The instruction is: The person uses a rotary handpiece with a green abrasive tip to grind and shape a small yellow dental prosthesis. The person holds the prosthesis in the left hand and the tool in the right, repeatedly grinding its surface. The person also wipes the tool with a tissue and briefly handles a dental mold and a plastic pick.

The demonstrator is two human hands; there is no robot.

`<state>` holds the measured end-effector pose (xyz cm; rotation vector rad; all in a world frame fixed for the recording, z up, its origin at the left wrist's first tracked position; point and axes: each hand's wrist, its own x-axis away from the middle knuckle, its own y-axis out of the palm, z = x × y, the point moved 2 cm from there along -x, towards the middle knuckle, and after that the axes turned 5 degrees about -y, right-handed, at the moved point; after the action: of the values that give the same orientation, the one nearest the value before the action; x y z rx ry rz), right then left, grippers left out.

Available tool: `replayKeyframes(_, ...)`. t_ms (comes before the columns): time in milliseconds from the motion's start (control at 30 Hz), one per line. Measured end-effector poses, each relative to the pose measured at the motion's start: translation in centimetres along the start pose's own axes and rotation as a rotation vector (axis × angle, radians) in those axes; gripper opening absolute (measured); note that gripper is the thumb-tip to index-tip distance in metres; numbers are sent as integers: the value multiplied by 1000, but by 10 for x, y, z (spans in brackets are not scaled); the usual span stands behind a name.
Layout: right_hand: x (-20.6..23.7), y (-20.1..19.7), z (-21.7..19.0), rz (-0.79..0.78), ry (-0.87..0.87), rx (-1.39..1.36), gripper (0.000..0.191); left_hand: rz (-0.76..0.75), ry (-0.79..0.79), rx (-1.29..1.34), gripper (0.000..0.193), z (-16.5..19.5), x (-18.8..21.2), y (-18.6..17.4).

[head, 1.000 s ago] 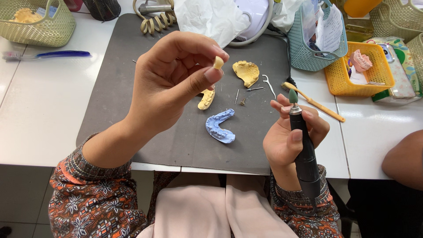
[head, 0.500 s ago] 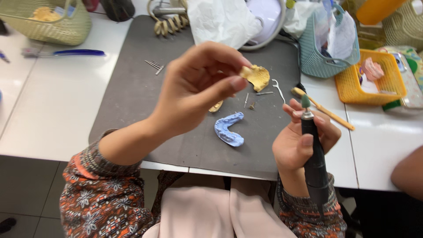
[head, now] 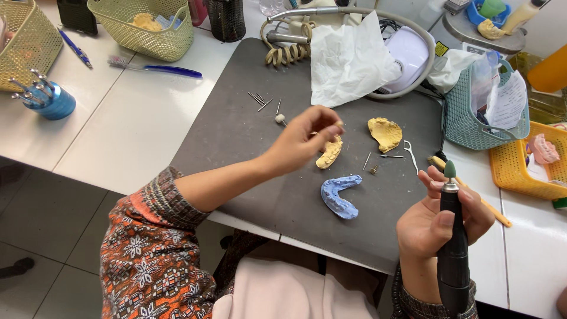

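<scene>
1. Lowered since half a second ago, the left hand (head: 307,139) has dropped from in front of the camera to the dark mat (head: 236,136); its fingertips now pinch together at the top end of the yellow curved cast (head: 329,152), which lies on the mat.
2. That grip is closed on or right at the cast's upper edge; whether a separate small piece sits between the fingers cannot be told.
3. The right hand (head: 434,221) stays wrapped around the black rotary handpiece (head: 453,248), held upright with its green tip at the top, over the mat's right edge near the person's body.
4. Between the two hands the blue arch-shaped cast (head: 339,196) lies flat, apart from both.
5. A second yellow cast (head: 385,133) rests just right of the left hand, with thin metal burs (head: 378,159) scattered below it.
6. More burs (head: 258,99) lie left of the hand; open mat spreads there and toward the near edge.
7. Farther back, white tissue (head: 348,59) covers the mat's far edge.
8. On the white tabletop (head: 118,130) to the left lies a blue toothbrush (head: 156,69); a yellow basket (head: 520,168) and a wooden stick (head: 478,198) crowd the right side.
</scene>
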<state>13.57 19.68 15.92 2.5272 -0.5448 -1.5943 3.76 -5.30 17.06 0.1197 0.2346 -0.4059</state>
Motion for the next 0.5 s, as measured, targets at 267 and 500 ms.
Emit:
replayKeyframes(267,12,7,16,-103,15,-82,32,78,-100,-27,18,-8,24,-23)
replayKeyframes(500,31,29,-3,-349,43,-171,28,-150,-117,220,22,-3,54,22)
